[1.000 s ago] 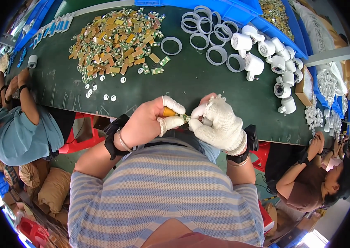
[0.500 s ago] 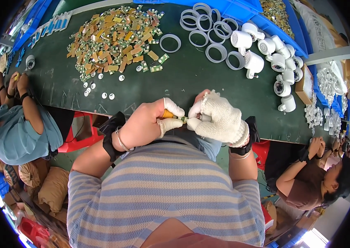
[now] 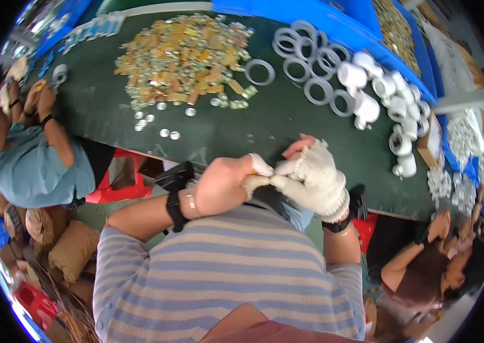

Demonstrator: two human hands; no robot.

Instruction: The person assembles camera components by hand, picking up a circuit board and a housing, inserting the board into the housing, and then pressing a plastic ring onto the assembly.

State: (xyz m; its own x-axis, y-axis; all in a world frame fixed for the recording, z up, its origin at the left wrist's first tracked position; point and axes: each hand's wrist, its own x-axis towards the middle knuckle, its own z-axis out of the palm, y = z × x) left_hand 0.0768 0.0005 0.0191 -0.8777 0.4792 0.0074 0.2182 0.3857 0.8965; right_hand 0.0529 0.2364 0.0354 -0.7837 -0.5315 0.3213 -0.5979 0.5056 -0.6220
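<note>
Over the near edge of the green table, my left hand (image 3: 225, 184), with white finger covers on thumb and forefinger, pinches a small circuit board. Only a yellowish sliver of it shows between the fingers. My right hand (image 3: 315, 182), in a white knitted glove with bare fingertips showing, is closed in a pinch against the left fingertips; what lies inside it is hidden. Beyond the hands lies a heap of small green and orange circuit boards (image 3: 182, 60). Several small white discs (image 3: 175, 135) are scattered in front of the heap.
Pale plastic rings (image 3: 260, 72) lie right of the heap, beside white camera-shaped housings (image 3: 366, 108). Blue bins (image 3: 350, 26) line the back, and a cardboard box (image 3: 428, 146) stands at right. One person (image 3: 42, 160) sits at left, another (image 3: 419, 271) at right.
The view has shifted, so the table's things appear lower and further right. My fingertips have come together, covering the circuit board that showed between them before.
</note>
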